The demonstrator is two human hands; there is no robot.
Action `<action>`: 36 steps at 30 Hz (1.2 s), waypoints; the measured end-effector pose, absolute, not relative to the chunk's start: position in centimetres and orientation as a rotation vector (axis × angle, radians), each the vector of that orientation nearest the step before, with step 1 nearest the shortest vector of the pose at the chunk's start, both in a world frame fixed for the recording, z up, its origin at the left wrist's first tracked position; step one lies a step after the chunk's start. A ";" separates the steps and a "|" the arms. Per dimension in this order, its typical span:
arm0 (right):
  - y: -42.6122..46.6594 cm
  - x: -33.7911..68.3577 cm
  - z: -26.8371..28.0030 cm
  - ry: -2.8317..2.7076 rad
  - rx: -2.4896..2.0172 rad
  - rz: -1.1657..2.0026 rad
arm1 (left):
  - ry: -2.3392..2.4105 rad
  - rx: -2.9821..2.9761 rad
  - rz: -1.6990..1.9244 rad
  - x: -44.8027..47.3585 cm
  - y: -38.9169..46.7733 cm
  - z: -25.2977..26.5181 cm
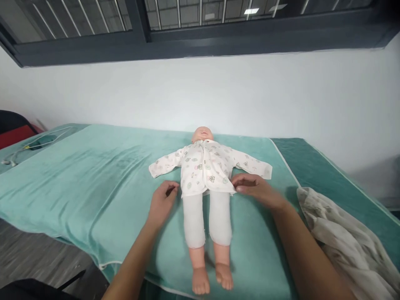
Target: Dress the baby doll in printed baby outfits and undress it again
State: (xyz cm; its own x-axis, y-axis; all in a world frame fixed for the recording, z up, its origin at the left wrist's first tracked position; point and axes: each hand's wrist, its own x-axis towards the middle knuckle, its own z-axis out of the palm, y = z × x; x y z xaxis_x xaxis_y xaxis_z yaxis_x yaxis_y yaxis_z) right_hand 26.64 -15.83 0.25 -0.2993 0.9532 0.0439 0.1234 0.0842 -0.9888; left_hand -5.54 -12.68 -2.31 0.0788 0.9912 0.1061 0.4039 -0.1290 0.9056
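A baby doll lies on its back with its head toward the wall and bare feet toward me. It wears a white baby shirt with small printed animals, fastened at the front, and white pants. Both sleeves stretch out sideways. At the shirt's lower right corner my right hand pinches the hem between thumb and fingers. My left hand is beside the shirt's lower left edge, its thumb and fingers curled together; whether any cloth is between them is hidden.
Under the doll, a light green sheet covers the bed. A crumpled pale cloth lies at right. White cords rest on the far left, near a red and black object. A wall and barred window stand behind.
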 end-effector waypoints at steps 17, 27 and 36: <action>-19.1 22.0 -3.1 -1.427 -1.652 0.379 | 1.478 2.151 0.901 -4.2 -14.1 -2.2; -21.0 21.7 -3.9 -1.334 -1.662 0.402 | 1.553 2.122 1.037 -5.1 -15.6 -3.0; -21.4 21.8 -4.5 -1.310 -1.739 0.313 | 1.622 2.201 1.040 -5.0 -16.1 -3.3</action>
